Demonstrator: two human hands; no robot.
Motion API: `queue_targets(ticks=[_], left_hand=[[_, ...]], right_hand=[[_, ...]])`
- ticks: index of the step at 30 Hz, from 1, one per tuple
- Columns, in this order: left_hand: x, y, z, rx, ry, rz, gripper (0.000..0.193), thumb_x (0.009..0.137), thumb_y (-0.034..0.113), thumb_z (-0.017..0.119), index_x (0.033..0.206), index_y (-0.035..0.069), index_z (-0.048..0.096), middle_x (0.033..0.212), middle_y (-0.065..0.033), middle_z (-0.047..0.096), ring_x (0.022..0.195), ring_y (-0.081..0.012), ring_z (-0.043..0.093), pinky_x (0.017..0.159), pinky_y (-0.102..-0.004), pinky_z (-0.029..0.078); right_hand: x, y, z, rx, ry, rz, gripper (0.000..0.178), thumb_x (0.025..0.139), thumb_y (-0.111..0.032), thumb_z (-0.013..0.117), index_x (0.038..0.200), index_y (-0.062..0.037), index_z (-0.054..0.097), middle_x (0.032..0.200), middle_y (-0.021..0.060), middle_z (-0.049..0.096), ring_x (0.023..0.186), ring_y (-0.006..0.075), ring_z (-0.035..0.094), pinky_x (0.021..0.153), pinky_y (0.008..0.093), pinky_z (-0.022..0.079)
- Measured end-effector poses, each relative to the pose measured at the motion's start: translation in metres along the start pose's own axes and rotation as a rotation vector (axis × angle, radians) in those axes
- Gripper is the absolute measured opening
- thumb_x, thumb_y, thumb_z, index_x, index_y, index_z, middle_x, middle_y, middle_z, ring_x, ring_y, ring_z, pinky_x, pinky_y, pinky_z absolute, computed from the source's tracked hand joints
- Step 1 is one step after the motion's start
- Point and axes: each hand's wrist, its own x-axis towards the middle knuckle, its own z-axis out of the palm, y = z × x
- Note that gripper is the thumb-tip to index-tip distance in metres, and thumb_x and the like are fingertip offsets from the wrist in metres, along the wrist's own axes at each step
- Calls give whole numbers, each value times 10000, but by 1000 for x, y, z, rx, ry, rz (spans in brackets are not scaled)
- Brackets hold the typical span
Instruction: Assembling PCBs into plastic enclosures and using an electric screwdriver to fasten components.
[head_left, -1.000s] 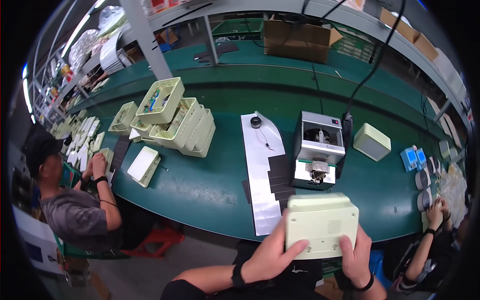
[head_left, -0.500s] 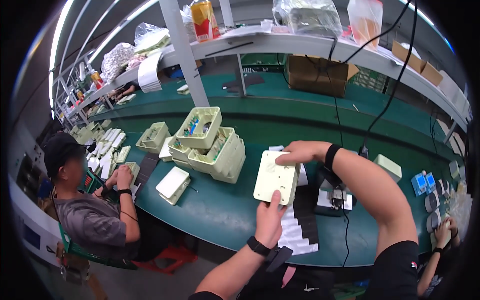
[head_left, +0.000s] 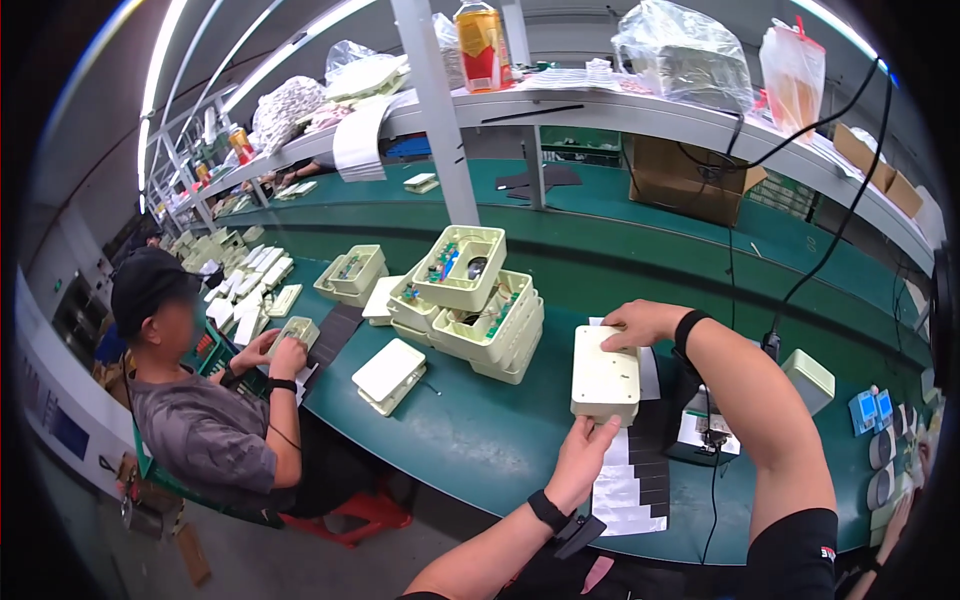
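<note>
A pale cream plastic box point(head_left: 604, 372) is held in front of me above the green bench, its flat face with small holes turned up. My right hand point(head_left: 642, 326) grips its far right corner, fingers closed over the edge. At the near end, my left hand point(head_left: 585, 455) pinches the box, its thumb at the lower edge. Under and beside the box lies a sheet of silver and black strips point(head_left: 630, 495). Right of it stands a small black-and-white device point(head_left: 703, 436) with a cable. What the box holds inside is hidden.
Stacked open cream boxes with electronic parts point(head_left: 470, 270) stand to the left, a closed box point(head_left: 388, 374) nearer. Another box point(head_left: 809, 378) and blue gadgets point(head_left: 870, 410) are at right. Black cables point(head_left: 840, 220) hang from the shelf point(head_left: 600, 100). A co-worker point(head_left: 205, 390) sits at left.
My view has swung left, so the scene sits farther right. The box has tilted, showing its near side. My left thumb has slid from its face to its lower edge.
</note>
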Motion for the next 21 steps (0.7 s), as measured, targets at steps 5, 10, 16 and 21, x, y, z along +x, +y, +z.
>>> queue_targets(ticks=[5,10,16,21], left_hand=[[11,13,-4,176,-61,-162,602,1055,360,666,1501,9,464,1461,-66,564,1288,-150,531,1124,-348,414],[3,6,-17,273,-88,-112,588,1036,319,703,1485,2,496,1400,-78,615,1243,-167,582,1087,-337,456],[-36,95,-47,592,159,520,587,941,192,806,1429,-19,556,1302,-131,679,1142,-236,679,963,-322,543],[15,199,-88,1291,774,1187,966,796,400,909,1523,-21,432,1427,-298,558,1289,-437,579,1063,-501,484]], right_hand=[[-4,-1,-6,-49,9,53,630,931,-541,696,1375,-93,688,1221,184,750,1146,374,696,1017,428,534],[-7,-8,-1,-68,51,73,636,930,-508,709,1384,-65,662,1181,220,746,1105,398,699,990,452,544],[-41,-41,-6,-226,531,-76,625,929,-422,748,1398,-41,588,1258,221,691,1139,423,661,974,483,540],[-90,-96,1,-249,675,-296,574,909,-315,783,1364,-39,568,1275,195,662,1178,404,632,1021,475,514]])
